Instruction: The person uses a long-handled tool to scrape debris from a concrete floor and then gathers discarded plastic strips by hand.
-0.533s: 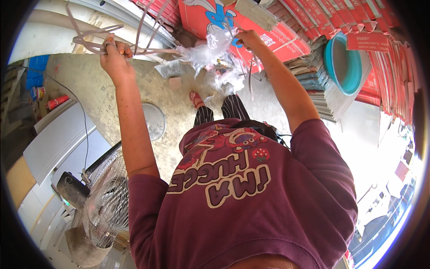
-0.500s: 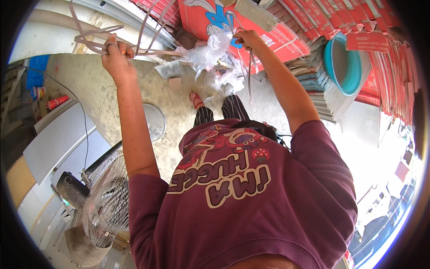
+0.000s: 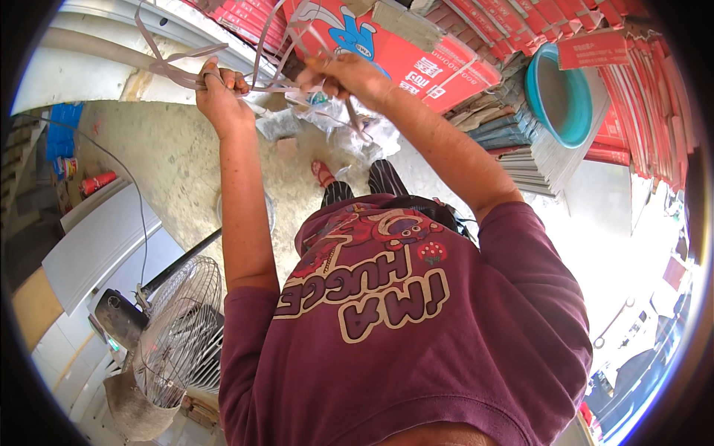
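My left hand [image 3: 223, 93] is closed around a bundle of pale, flat plastic strapping [image 3: 175, 73], whose loops stick out to its left and rise above it. A short way to the right, my right hand [image 3: 343, 77] is raised with bent fingers, partly smeared by motion. Strands of the strapping run between the two hands, and one end hangs below the right hand, which grips it. Under and behind my right hand lies a heap of crumpled clear plastic film [image 3: 349, 137] on the floor, in front of a red printed carton [image 3: 439, 70].
A turquoise basin [image 3: 571, 97] rests on stacked flattened cardboard [image 3: 532, 167] at the right. More red cardboard [image 3: 647, 104] is piled beyond. A standing fan [image 3: 178, 334] with a wire cage is at my lower left, its cable crossing the floor [image 3: 171, 141].
My right hand has moved left, toward my left hand, bringing the strapping ends closer together. My left hand has shifted slightly right and down, still holding its bundle.
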Available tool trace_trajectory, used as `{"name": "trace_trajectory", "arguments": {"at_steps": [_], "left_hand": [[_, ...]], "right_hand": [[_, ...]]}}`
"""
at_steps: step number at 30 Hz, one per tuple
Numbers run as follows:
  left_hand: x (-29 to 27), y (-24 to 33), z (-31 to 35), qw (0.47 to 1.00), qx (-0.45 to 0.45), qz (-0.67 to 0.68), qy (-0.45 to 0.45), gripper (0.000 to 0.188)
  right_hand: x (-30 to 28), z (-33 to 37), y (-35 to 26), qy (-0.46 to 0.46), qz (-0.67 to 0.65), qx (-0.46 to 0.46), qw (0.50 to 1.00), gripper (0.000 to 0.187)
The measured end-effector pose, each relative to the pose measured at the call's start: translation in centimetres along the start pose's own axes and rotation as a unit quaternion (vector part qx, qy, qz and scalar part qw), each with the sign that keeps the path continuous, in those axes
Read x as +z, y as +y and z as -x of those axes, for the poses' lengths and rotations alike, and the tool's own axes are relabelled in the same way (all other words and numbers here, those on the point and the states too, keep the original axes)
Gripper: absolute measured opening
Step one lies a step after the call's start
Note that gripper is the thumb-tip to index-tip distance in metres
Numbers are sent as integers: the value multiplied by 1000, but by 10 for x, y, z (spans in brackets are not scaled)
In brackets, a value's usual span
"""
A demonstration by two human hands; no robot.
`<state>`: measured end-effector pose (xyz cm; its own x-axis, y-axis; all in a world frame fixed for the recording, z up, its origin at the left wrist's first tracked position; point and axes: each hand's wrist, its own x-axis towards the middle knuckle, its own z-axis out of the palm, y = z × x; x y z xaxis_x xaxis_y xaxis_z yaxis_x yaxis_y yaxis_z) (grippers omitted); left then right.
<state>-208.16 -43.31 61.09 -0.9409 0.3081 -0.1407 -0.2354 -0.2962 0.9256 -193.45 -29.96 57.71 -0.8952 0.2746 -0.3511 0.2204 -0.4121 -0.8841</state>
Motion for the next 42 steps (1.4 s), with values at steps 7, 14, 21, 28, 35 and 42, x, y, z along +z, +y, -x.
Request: {"name": "trace_trajectory", "arguments": {"at_steps": [7, 14, 21, 28, 35, 42], "left_hand": [[18, -17, 24, 996, -17, 93, -1, 15], [22, -43, 62, 991, -61, 105, -52, 13], [11, -54, 73, 986, -100, 99, -93, 15], [-27, -51, 84, 965, -140, -56, -212, 31], [-47, -51, 104, 954, -78, -167, -234, 31], [-87, -61, 94, 971, -178, -10, -161, 24]], "right_hand": [[28, 13, 21, 65, -127, -7, 990, 53], [26, 23, 11, 52, -173, -78, 980, 29], [17, 32, 12, 98, -147, -104, 979, 22], [-11, 48, -4, 161, -65, -120, 978, 25], [-34, 55, -10, 168, -52, -186, 967, 24], [-51, 66, -38, 206, -120, -261, 935, 23]]}}
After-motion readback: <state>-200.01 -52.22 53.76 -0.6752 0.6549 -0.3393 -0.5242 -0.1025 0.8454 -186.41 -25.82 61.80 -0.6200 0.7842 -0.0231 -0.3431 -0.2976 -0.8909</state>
